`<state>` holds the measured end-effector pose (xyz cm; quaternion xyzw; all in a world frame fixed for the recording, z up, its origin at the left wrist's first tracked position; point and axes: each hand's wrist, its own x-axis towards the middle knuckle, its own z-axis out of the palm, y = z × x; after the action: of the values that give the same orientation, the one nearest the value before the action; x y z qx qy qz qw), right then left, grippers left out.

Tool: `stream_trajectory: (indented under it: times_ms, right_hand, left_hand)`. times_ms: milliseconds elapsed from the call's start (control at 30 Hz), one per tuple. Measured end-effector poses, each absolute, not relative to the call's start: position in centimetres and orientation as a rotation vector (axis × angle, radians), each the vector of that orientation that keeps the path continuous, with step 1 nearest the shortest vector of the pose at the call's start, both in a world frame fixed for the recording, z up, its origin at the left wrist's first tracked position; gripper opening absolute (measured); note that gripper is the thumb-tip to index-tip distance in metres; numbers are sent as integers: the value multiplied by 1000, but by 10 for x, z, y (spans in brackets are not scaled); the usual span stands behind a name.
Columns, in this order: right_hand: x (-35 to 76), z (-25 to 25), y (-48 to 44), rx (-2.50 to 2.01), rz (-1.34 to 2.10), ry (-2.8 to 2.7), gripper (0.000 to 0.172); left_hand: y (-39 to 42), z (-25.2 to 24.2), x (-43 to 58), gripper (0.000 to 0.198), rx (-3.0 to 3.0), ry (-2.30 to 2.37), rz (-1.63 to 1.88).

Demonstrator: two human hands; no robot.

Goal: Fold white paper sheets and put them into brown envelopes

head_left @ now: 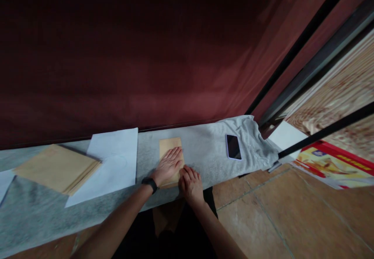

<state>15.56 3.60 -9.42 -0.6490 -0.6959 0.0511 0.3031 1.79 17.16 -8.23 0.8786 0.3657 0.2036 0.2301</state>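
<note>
Head view: a small brown paper piece (169, 145) lies flat on the grey cloth (204, 142), in front of the person and near the middle of the cloth-covered surface. The left hand (170, 164) rests palm down on it, fingers extended and close together, pressing from above with nothing in their grasp. The right hand (191, 184) is at the paper's right edge, its fingers bent — the thumb side is poorly seen, so I cannot tell whether they pinch the edge or merely touch it. A dark wristband (150, 182) circles the left wrist.

Well to the right of the hands, a phone (233, 147) with a dark screen and a pale border lies on the cloth, near bunched folds. To the left, a large white sheet (117, 154) lies partly under a stack of brown paper pieces (55, 167), set askew; another white sheet (5, 183) shows at the left edge of the view.

Behind the surface rises a dark red backdrop (146, 76). At the right — past slanting black bars (292, 52) — a red and yellow package (336, 165) sits above the tiled floor (315, 208).
</note>
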Motion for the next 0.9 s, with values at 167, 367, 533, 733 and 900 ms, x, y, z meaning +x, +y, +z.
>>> stream_trajectory:
  times_ms: [167,367,533,733,900]
  right_hand:
    - [157,-93,36,-1715,124,-1854,37]
    - [159,-94,34,-1678,143,-1846,35]
    - [166,-94,38,-1632,221,-1819,35]
    - [173,-90,64,-1452,287,-2197,41]
    - [179,-93,105,-1443,228,-2420,46]
  left_hand:
    - [150,-88,8,54,2460,966,509]
    - [124,-95,-6,56,2774,919,334]
    - [98,-97,-22,60,2891,867,331]
    - [86,-104,-34,54,2877,840,359]
    - [87,-96,-32,55,2852,823,320]
